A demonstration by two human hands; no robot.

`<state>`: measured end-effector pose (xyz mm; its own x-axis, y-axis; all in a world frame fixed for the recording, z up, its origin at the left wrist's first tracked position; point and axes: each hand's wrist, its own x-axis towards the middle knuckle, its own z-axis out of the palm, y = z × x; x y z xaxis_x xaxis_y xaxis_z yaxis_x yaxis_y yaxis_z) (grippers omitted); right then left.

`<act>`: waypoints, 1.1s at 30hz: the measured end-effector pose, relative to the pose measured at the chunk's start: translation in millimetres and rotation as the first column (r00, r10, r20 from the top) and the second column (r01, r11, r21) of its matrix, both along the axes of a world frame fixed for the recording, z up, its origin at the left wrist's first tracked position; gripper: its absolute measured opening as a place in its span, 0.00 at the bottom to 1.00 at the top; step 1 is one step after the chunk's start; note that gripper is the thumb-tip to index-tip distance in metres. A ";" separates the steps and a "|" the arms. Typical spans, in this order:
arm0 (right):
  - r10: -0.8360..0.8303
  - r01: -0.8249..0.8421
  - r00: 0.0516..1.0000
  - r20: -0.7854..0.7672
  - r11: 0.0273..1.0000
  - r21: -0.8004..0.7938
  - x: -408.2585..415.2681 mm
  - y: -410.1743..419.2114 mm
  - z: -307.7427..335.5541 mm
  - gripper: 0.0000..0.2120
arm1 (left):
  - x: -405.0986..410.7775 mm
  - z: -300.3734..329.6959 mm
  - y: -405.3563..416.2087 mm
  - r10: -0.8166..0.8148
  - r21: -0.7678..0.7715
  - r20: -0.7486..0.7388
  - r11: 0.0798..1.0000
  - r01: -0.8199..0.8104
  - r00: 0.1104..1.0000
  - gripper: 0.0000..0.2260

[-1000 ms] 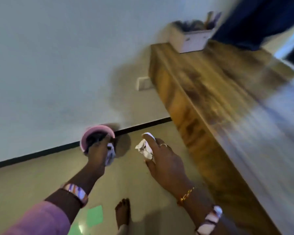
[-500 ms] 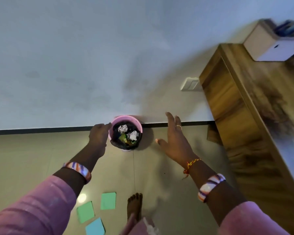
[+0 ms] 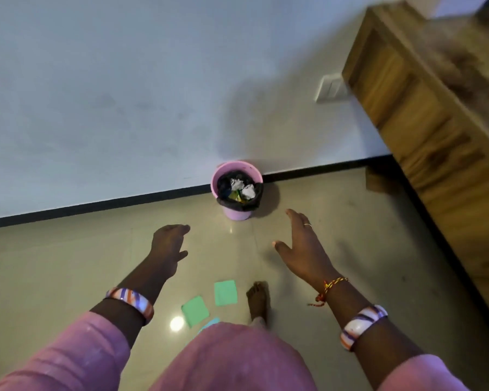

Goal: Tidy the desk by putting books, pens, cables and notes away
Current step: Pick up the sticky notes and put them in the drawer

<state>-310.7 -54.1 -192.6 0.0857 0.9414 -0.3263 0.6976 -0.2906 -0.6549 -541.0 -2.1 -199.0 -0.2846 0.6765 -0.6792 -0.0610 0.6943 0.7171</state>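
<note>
With crumpled paper (image 3: 248, 191) lying in the pink bin (image 3: 227, 214) at frame centre, the left hand (image 3: 167, 245) and right hand (image 3: 304, 248) are seen released and empty, so the green notes (image 3: 225, 292) at lower centre are judged next, calling for a stoop.

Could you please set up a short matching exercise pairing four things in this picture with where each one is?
Things:
1. pink bin
2. crumpled papers
3. green notes
4. wall socket

Places:
A. flat on the floor beside the bare foot
B. inside the black bin liner
C. on the wall next to the wooden desk
D. on the floor against the skirting

Pairs: 1-D, 2-B, 3-A, 4-C
</note>
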 end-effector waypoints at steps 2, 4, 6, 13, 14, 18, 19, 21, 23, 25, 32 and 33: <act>-0.055 0.054 0.997 -0.047 0.998 -0.033 -14.0 -28.2 -17.3 0.32 | -13.8 -6.6 -19.7 -0.059 -0.045 -0.033 0.997 0.057 0.998 0.05; -0.100 0.091 0.991 -0.092 0.991 -0.096 -28.6 -56.1 -39.0 0.31 | -26.9 -19.4 -37.0 -0.139 -0.096 -0.079 0.987 0.132 0.987 0.03; -0.159 0.132 0.978 -0.135 0.973 -0.189 -43.5 -82.1 -66.2 0.31 | -39.0 -40.1 -49.6 -0.232 -0.143 -0.109 0.966 0.216 0.967 0.01; -0.333 0.184 0.919 -0.214 0.838 -0.515 -118.9 -162.5 -223.5 0.33 | -77.2 -202.6 -74.4 -0.681 -0.410 -0.104 0.693 0.593 0.724 0.08; -0.339 0.176 0.917 -0.211 0.818 -0.548 -131.6 -170.0 -253.1 0.33 | -81.0 -236.0 -75.1 -0.710 -0.450 -0.102 0.657 0.604 0.697 0.08; -0.316 0.130 0.932 -0.179 0.751 -0.647 -184.7 -183.6 -376.5 0.37 | -102.1 -378.5 -75.0 -0.725 -0.538 -0.164 0.634 0.556 0.669 0.15; -0.295 0.167 0.949 -0.109 0.766 -0.621 -198.8 -183.1 -408.9 0.38 | -110.2 -413.2 -74.2 -0.699 -0.538 -0.194 0.663 0.521 0.688 0.18; -0.307 0.275 0.951 0.031 0.800 -0.533 -222.1 -178.1 -470.6 0.42 | -124.5 -470.9 -75.0 -0.617 -0.545 -0.224 0.721 0.427 0.755 0.22; -0.322 0.326 0.942 0.099 0.798 -0.507 -236.7 -166.4 -525.3 0.40 | -134.1 -520.2 -78.1 -0.535 -0.573 -0.189 0.741 0.350 0.823 0.18; -0.266 0.345 0.937 0.226 0.802 -0.487 -242.5 -156.3 -569.6 0.40 | -136.1 -559.0 -84.3 -0.489 -0.596 -0.178 0.744 0.302 0.854 0.18; -0.239 0.321 0.944 0.228 0.827 -0.462 -236.9 -158.8 -610.5 0.23 | -141.4 -623.0 -102.8 -0.462 -0.442 -0.391 0.853 0.278 0.796 0.32; -0.396 0.369 0.917 0.052 0.787 -0.495 -227.9 -151.1 -601.7 0.18 | -145.6 -620.6 -99.7 -0.474 -0.429 -0.354 0.848 0.310 0.806 0.28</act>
